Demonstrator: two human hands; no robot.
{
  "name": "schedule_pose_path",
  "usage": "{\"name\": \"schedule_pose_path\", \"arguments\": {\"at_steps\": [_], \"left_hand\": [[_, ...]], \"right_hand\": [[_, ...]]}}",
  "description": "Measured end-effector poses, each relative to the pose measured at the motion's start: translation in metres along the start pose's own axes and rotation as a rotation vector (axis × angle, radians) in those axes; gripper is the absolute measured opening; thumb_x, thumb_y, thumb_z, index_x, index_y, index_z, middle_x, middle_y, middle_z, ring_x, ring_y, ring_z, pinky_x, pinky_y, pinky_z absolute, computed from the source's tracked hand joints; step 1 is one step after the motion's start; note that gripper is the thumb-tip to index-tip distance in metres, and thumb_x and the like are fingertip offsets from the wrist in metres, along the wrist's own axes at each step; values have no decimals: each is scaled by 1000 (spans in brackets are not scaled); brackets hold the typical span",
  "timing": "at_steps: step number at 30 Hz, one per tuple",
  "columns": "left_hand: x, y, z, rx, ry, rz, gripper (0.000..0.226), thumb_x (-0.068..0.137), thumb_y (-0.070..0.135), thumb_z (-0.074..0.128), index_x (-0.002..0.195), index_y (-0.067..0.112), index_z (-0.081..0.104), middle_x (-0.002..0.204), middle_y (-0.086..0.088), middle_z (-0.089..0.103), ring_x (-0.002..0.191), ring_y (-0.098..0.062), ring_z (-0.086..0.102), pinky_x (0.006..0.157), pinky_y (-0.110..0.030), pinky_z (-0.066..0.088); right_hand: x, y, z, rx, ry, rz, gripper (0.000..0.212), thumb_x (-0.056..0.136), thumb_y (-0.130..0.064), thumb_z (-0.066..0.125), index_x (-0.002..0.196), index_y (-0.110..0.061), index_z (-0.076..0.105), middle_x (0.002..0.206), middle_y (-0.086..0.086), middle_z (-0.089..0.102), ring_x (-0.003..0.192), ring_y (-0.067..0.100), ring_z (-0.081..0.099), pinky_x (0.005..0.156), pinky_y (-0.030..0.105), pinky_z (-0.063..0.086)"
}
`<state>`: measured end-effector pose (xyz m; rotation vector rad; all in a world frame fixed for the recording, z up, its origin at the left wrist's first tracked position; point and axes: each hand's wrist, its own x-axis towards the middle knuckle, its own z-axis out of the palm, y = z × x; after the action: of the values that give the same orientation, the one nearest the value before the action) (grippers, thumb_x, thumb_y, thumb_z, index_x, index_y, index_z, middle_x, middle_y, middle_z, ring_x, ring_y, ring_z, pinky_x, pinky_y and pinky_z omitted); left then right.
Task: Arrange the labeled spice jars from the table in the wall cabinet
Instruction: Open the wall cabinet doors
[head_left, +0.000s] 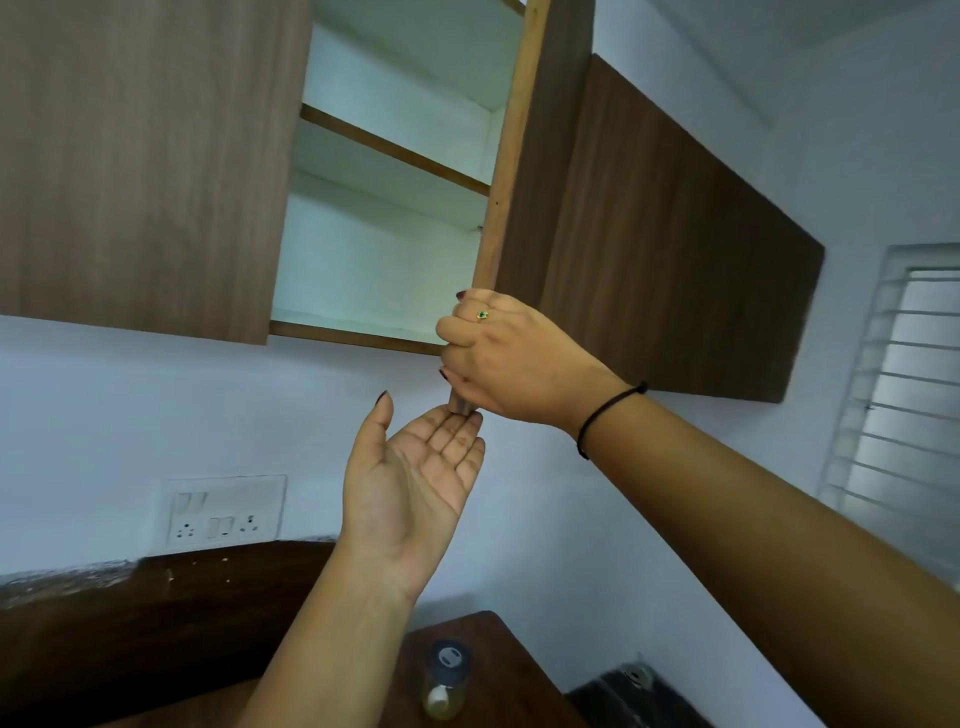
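Observation:
The brown wall cabinet (145, 166) hangs overhead with one door (511, 156) swung open edge-on. Inside are white shelves (395, 150) with nothing visible on them. My right hand (498, 358) grips the lower corner of the open door. My left hand (415, 478) is raised palm up just below that corner, fingers straight, fingertips near the door's bottom edge. One clear spice jar (445, 680) with a dark lid stands on the brown table (498, 654) at the bottom of the view.
A closed cabinet door (675, 249) continues to the right. A white socket plate (223, 514) sits on the wall at the left. A louvred window (904, 395) is at the far right. A dark object (623, 691) lies beside the table.

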<state>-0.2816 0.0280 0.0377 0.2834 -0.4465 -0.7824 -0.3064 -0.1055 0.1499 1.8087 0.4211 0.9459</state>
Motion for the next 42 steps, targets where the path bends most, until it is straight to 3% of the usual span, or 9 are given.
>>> {"name": "schedule_pose_path", "arguments": {"at_steps": [4,8,14,18,21,26,30,36,42], "left_hand": [[-2,-1,-2,-7,-17,-34,77,99,54,37,148,-5,34,149,-23,45,140,-33,43,115,-44,32],[-2,1,-2,-34,-25,-43,79,99,55,37,148,-6,34,148,-25,46,139,-33,44,116,-45,30],[-2,6,-3,-84,-35,-78,84,96,57,40,147,-9,32,148,-28,44,139,-35,43,117,-47,30],[-2,8,-4,-93,-51,-103,85,96,58,42,146,-10,32,147,-29,45,140,-38,41,117,-48,29],[-1,8,-4,-85,-65,-119,86,95,58,42,146,-11,32,146,-30,46,139,-38,42,116,-48,30],[0,8,-3,-90,-96,-152,89,94,61,42,146,-11,30,146,-30,45,140,-38,41,117,-48,28],[-1,4,-3,-106,-147,-224,93,93,63,41,145,-13,31,144,-33,46,139,-41,41,118,-49,26],[4,-16,4,-152,-169,-290,94,93,63,42,146,-13,28,147,-33,42,140,-43,39,118,-51,26],[10,-27,3,-112,-212,-340,94,92,65,39,148,-10,29,147,-30,44,140,-40,40,118,-50,26]], "right_hand": [[0,2,-6,20,-75,-19,34,91,-19,46,66,-15,68,73,-1,41,68,22,53,109,38,42],[4,1,-11,4,-157,-57,33,89,-20,46,63,-15,66,71,2,49,61,23,49,79,41,51],[0,4,-3,-45,-342,-130,55,98,-29,19,82,-14,70,95,6,69,91,28,61,96,40,39],[0,3,-7,-55,-258,-118,46,95,-24,31,59,-12,58,59,4,54,60,25,48,80,41,46],[-3,3,-8,-72,-189,-110,42,91,-20,38,53,-13,52,52,4,47,53,24,41,73,40,48],[-10,6,-3,-36,-191,-131,44,95,-20,34,59,-11,59,58,7,55,59,27,50,83,43,50],[-24,8,-9,-54,-137,-152,40,92,-18,41,55,-14,54,54,5,50,53,26,45,73,41,50],[-55,18,-24,-89,-313,-132,49,101,-24,28,71,-9,64,71,8,63,74,30,60,98,42,44],[-71,17,-33,-114,-475,-79,59,103,-28,17,89,-8,70,91,9,70,94,30,63,105,41,37]]}}
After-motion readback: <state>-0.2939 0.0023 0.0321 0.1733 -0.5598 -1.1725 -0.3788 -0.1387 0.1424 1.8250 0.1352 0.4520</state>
